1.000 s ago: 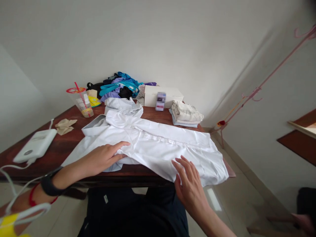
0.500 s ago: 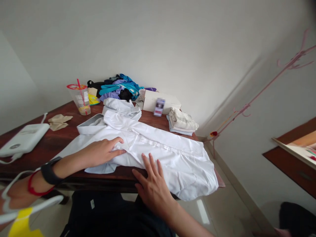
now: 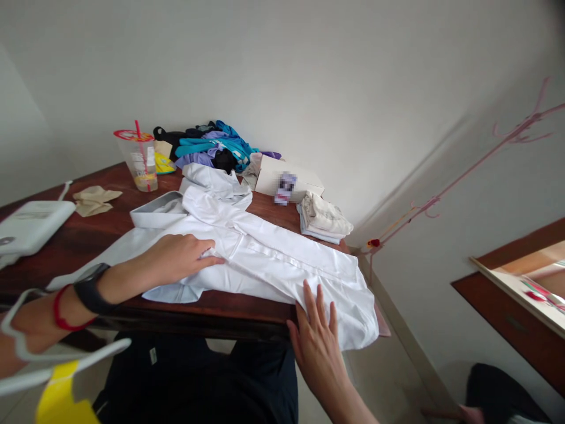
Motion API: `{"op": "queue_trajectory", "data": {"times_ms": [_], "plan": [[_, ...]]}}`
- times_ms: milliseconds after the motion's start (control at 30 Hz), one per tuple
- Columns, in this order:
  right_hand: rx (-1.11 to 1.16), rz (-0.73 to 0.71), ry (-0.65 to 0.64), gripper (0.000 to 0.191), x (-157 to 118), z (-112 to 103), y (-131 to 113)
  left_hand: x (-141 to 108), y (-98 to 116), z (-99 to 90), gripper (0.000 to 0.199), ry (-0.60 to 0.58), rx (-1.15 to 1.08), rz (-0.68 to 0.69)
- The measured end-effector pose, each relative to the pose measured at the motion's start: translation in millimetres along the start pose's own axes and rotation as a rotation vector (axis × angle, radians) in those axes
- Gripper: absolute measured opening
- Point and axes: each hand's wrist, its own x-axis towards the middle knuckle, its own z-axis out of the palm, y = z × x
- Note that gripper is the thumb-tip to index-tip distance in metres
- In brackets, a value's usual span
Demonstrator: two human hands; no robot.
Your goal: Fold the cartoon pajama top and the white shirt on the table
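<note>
A white long shirt (image 3: pixel 260 253) lies spread lengthwise over the dark wooden table (image 3: pixel 251 305), its collar side to the left and its right end hanging past the front edge. My left hand (image 3: pixel 174 257) is closed, with thumb and index finger pinching a fold of the shirt near its middle. Flat on the lower right part of the cloth rest the stretched, spread fingers of my right hand (image 3: pixel 318 330). Part of the shirt at left is hidden under my left forearm.
Behind the shirt are a heap of coloured clothes (image 3: pixel 214 147), a white box (image 3: pixel 298 175) and a folded stack of clothes (image 3: pixel 324 218). A lidded plastic cup (image 3: pixel 143 165), brown napkin (image 3: pixel 95 200) and white device (image 3: pixel 37 227) stand left. A pink coat stand (image 3: pixel 463 171) leans at right.
My right hand has slid right along the shirt toward its far end. My left hand keeps its pinch on the cloth, and the view has shifted slightly.
</note>
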Motion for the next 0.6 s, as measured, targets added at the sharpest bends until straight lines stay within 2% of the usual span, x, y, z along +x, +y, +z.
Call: {"op": "queue_trajectory", "data": {"times_ms": [200,367,500,600], "plan": [[-0.033,0.066,0.127,0.022,-24.1,-5.8,47.4,-8.2,-4.7,8.0,0.053,0.070,0.033,0.022],[-0.086,0.127,0.182,0.020,-32.6,-17.0,78.9,-23.6,-9.0,17.9,0.052,0.138,0.036,0.030],[-0.043,0.186,0.131,0.022,-36.0,-27.7,99.8,-36.7,-15.6,18.1,0.052,0.136,0.041,0.159],[0.030,0.311,0.034,0.023,-39.0,-38.8,115.6,-43.8,-23.0,15.0,0.058,0.133,0.009,0.228]]}}
